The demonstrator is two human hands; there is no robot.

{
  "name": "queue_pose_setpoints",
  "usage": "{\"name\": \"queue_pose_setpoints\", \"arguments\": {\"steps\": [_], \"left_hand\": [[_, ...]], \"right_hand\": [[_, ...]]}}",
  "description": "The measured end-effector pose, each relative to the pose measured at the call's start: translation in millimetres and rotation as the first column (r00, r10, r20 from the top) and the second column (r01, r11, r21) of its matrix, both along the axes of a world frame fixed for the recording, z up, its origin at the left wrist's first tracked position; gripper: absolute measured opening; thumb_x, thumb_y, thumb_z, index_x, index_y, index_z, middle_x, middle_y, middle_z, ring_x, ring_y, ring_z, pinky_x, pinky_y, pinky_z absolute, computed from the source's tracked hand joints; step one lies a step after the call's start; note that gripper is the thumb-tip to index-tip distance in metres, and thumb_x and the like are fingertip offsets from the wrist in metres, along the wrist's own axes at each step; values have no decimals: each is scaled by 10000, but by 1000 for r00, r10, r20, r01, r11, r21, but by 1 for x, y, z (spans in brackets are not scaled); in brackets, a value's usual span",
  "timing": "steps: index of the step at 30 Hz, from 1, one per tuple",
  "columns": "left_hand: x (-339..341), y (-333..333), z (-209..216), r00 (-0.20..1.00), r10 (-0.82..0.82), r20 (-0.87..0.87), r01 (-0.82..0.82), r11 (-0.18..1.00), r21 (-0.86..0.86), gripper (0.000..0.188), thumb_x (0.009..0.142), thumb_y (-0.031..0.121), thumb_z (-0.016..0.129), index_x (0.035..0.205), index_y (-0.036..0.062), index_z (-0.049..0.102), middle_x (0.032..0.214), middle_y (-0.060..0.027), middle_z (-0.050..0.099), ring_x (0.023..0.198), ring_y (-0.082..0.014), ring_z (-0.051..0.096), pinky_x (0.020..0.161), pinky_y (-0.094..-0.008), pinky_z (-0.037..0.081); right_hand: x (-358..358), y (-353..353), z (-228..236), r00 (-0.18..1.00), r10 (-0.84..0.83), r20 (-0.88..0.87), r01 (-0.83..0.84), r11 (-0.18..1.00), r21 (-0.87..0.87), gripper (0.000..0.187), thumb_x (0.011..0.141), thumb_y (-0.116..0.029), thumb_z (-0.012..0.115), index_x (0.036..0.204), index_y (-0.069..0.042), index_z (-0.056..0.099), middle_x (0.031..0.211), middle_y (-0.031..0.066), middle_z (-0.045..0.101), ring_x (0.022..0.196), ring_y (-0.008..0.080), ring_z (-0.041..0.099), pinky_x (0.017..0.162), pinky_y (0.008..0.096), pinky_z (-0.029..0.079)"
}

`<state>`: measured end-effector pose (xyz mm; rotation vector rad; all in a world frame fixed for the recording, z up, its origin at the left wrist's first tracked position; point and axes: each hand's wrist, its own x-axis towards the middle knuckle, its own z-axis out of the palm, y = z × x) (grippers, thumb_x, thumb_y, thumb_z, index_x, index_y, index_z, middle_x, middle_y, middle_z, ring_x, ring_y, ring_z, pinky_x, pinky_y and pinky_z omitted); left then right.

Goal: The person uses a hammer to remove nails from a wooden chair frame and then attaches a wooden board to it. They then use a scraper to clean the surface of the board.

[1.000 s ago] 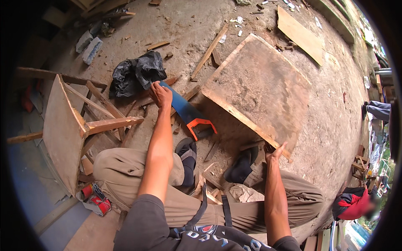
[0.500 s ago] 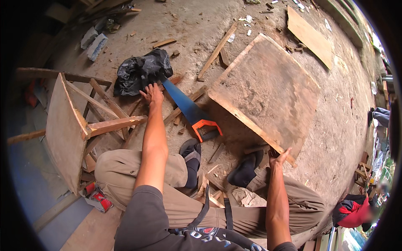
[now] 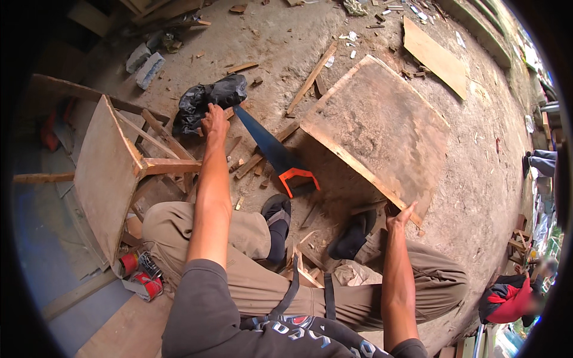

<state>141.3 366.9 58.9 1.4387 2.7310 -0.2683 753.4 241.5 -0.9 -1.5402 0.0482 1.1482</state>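
My left hand (image 3: 215,122) reaches forward, its fingers closed on the near edge of a crumpled black plastic bag (image 3: 206,98). Beside it lies a hand saw (image 3: 262,138) with a dark blue blade and an orange handle; the blade's tip lies close to the bag. On the right, my right hand (image 3: 401,217) grips the near edge of a square, dusty wooden panel (image 3: 382,128), thumb on top and the other fingers mostly hidden beneath. The panel is tilted, its near edge raised off the ground.
At my left stands a wooden frame with a plywood face (image 3: 107,173), beside red-and-black rolls (image 3: 143,283). Concrete blocks (image 3: 149,70), loose wood strips (image 3: 312,77) and a plywood sheet (image 3: 434,56) lie farther off. Another person in red and black (image 3: 507,298) is at the far right.
My left hand has closed on the bag, and the bag is more bunched up. My right hand stays on the panel's edge. The view has shifted slightly.
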Motion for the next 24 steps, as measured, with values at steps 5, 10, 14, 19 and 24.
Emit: {"name": "queue_pose_setpoints", "arguments": {"steps": [5,10,14,19,24], "left_hand": [[-1,11,76,983,129,128,-140,987,81,483,735,247,725,1125,2,578,1128,-193,631,1055,-346,624,873,-423,512],[-16,-13,80,633,162,757,-519,814,260,510,781,485,651,840,-21,663,723,-128,646,563,-201,614,508,-342,502],[62,-57,55,-98,-68,993,-808,588,-40,358,867,403,566,778,58,533,675,-62,540,534,-178,526,469,-334,449],[197,-108,12,-719,-192,668,-637,567,-523,451,902,525,536,794,90,477,673,-28,491,576,-158,508,508,-307,465],[295,-141,17,-593,-24,805,-579,708,-405,426,877,526,577,802,110,529,694,-29,532,590,-169,542,528,-346,490]], "right_hand": [[3,3,5,998,-50,-31,50,999,-17,763,881,-724,271,1288,-114,483,1135,104,609,946,299,601,790,480,474],[4,6,-16,992,-77,-102,84,994,64,723,904,-696,253,1240,-108,504,1065,102,632,880,303,628,722,458,519],[-55,-1,11,963,-105,-246,112,994,12,714,901,-704,275,1194,-101,521,1031,103,631,835,291,618,665,430,506],[-88,-19,36,944,29,-330,-29,1000,6,689,890,-704,344,1123,-82,527,951,116,640,744,265,634,607,372,498],[-98,-33,43,929,176,-326,-179,984,20,654,894,-678,382,1120,-84,535,901,110,665,709,242,640,609,346,512]]}}
